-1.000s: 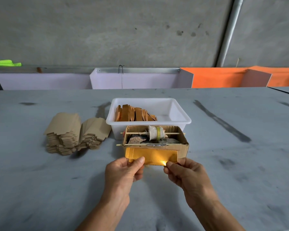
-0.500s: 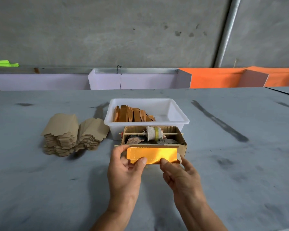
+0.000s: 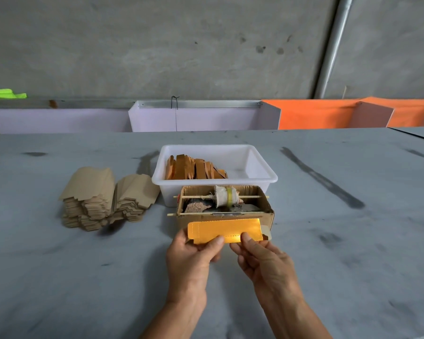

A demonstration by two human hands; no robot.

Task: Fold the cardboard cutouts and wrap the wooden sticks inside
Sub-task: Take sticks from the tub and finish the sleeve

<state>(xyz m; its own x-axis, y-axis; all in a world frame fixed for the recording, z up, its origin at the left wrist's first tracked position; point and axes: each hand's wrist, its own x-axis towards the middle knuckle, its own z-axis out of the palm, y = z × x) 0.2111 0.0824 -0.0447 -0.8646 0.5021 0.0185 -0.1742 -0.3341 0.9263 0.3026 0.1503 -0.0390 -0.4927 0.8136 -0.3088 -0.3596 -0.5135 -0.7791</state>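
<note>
Gold cutout [image 3: 224,230] held just in front of the box [image 3: 267,212], above the table [image 3: 83,277]. Left hand [image 3: 192,255] and right hand [image 3: 262,259] each pinch its near edge. Advice: crease along the perforated lines, thumbs pressing evenly.

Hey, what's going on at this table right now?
A person is holding a shiny gold cardboard cutout with both hands, the left hand pinching its lower left edge and the right hand its lower middle. It is held just in front of a small open cardboard box with a spool on a stick. Behind that, a white tub holds wooden sticks. Stacks of brown cutouts sit to the left.
</note>
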